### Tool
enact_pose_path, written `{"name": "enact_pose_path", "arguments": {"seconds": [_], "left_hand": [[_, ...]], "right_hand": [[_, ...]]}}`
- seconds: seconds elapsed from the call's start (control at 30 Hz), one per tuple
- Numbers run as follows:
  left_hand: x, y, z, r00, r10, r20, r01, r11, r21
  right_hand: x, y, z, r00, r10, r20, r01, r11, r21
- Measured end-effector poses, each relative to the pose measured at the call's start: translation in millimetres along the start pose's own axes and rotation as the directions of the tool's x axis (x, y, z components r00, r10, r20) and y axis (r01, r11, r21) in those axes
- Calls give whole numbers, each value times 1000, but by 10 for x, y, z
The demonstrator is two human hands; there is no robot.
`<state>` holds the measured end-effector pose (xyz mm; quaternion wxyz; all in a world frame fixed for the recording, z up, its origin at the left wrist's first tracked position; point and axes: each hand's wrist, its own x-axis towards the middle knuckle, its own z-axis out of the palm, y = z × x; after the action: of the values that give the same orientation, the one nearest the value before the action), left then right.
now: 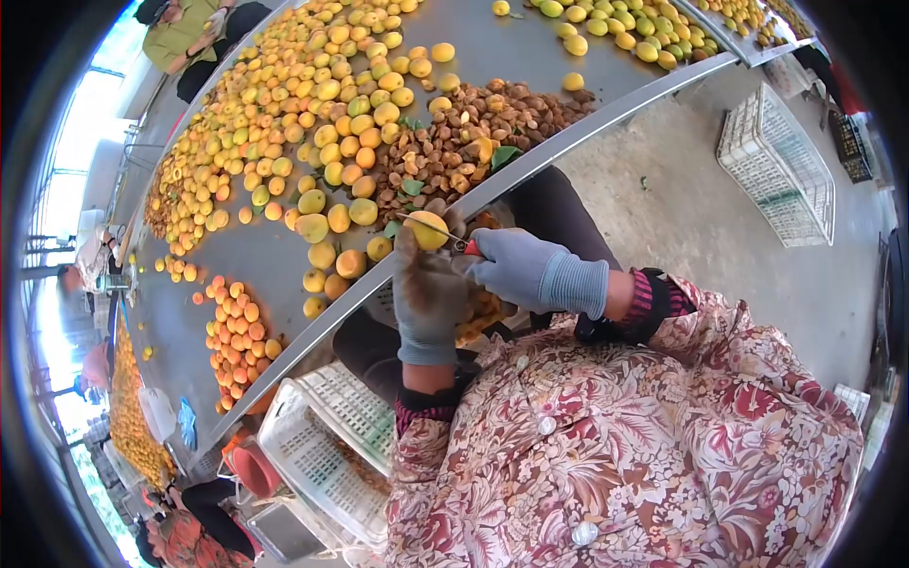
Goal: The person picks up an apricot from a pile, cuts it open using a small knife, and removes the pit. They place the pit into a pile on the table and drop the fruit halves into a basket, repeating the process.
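Note:
My left hand [428,293], in a stained grey glove, is closed around a yellow apricot [428,233] at the edge of the metal table [530,52]. In my right hand [535,270], also gloved, is a small knife with a red handle [472,248]. Its thin blade lies across the top of the apricot, pointing left. Just beyond my hands, a heap of brown apricot pits [483,133] with a few green leaves rests along the table edge. Whole apricots [346,142] spread over the table to the left of the pits. Cut orange pieces partly show below my hands.
A pile of orange apricots [237,331] lies on the left of the table, greener ones [634,28] at the far right. White crates stand on the floor at right [781,170] and beside my lap [327,445]. Other people [194,43] are around the table.

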<state>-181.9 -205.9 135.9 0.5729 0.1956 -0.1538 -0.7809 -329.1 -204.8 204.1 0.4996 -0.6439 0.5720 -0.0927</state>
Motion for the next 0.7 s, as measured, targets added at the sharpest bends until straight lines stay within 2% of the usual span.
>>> {"name": "enact_pose_path", "arguments": {"seconds": [0.03, 0.07, 0.1, 0.17, 0.23, 0.3, 0.33, 0.4, 0.5, 0.57, 0.7], "left_hand": [[-1, 46, -68, 1000, -17, 4, 17, 999, -47], [-23, 103, -140, 991, -40, 130, 32, 997, 66], [-47, 108, -92, 991, -47, 128, 38, 997, 67], [-76, 127, 17, 990, 79, 115, -111, 945, 308], [-107, 108, 81, 988, 111, 104, -136, 954, 268], [-117, 108, 80, 985, 146, 92, -163, 960, 227], [-116, 127, 66, 980, 146, 133, -175, 955, 240], [-117, 136, 53, 975, 143, 172, -184, 950, 251], [-122, 143, 8, 969, 102, 223, -139, 978, 157], [-70, 163, -78, 972, 71, 225, -74, 997, 3], [-107, 97, 134, 981, 93, 169, -115, 985, 129]], "right_hand": [[-40, -55, -63, 996, 45, 77, -43, 999, -24], [-63, -86, -76, 996, 50, 76, -49, 999, -17], [-82, -114, -79, 996, 43, 74, -40, 998, -40], [-115, -131, -71, 997, 38, 70, -34, 998, -62], [-172, -131, -28, 998, -68, -5, 65, 968, -243], [-234, -147, -21, 996, -90, -13, 84, 959, -270], [-265, -154, -27, 993, -117, -19, 105, 948, -301], [-330, -153, -51, 991, -133, -23, 120, 944, -307], [-384, -98, -66, 985, -170, -21, 157, 947, -279], [-381, -78, -60, 982, -186, -18, 176, 953, -245], [-311, -119, -37, 984, -167, -59, 149, 962, -230]]}}
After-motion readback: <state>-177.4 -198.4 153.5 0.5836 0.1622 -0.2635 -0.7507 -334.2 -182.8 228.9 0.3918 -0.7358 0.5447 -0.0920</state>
